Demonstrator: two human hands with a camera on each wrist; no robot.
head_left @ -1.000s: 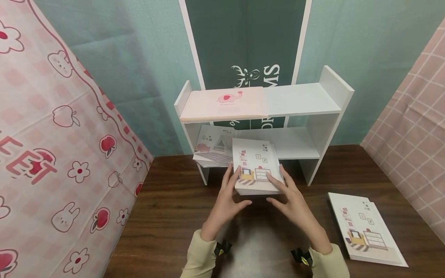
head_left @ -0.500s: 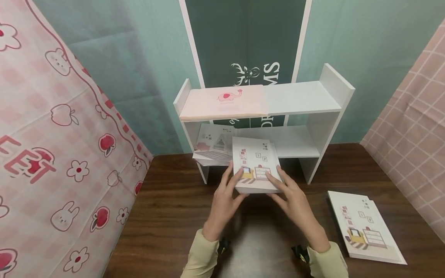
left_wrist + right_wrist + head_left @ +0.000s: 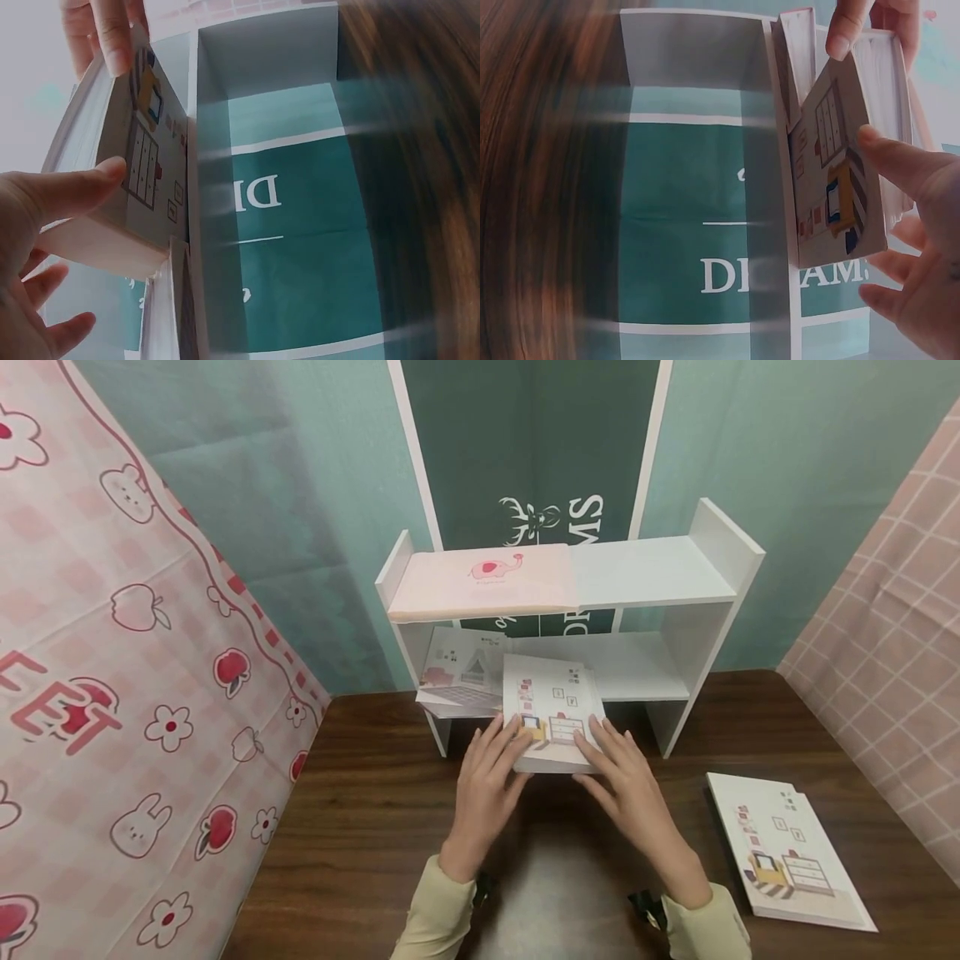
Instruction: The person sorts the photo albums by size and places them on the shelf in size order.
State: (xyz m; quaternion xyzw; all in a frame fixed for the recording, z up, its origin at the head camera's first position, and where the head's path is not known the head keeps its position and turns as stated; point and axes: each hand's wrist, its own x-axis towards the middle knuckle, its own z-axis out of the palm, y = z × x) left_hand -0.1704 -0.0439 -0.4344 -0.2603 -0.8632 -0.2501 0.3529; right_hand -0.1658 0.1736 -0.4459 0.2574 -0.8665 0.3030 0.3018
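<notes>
A thick white book (image 3: 551, 689) with a furniture drawing on its cover lies tilted at the front of the lower shelf (image 3: 637, 668), its far end over the shelf board. My left hand (image 3: 483, 789) grips its near left corner, fingers on the cover and thumb beneath. At the near right corner my right hand (image 3: 633, 789) holds it likewise. Both wrist views show the book (image 3: 142, 165) from below, with the left thumb (image 3: 97, 180) and the right thumb (image 3: 892, 154) against its underside. Other books (image 3: 465, 668) lie beside it on the shelf's left.
The white desktop bookshelf (image 3: 693, 643) has raised side panels. A pink elephant-print book or folder (image 3: 487, 581) covers its upper left. Another white book (image 3: 787, 852) lies on the dark wooden table (image 3: 337, 843) at the right. Printed cloths hang around the table.
The book has shifted slightly away and to the right. My left fingers have slid further over its cover, and both thumbs have drawn in under its near edge.
</notes>
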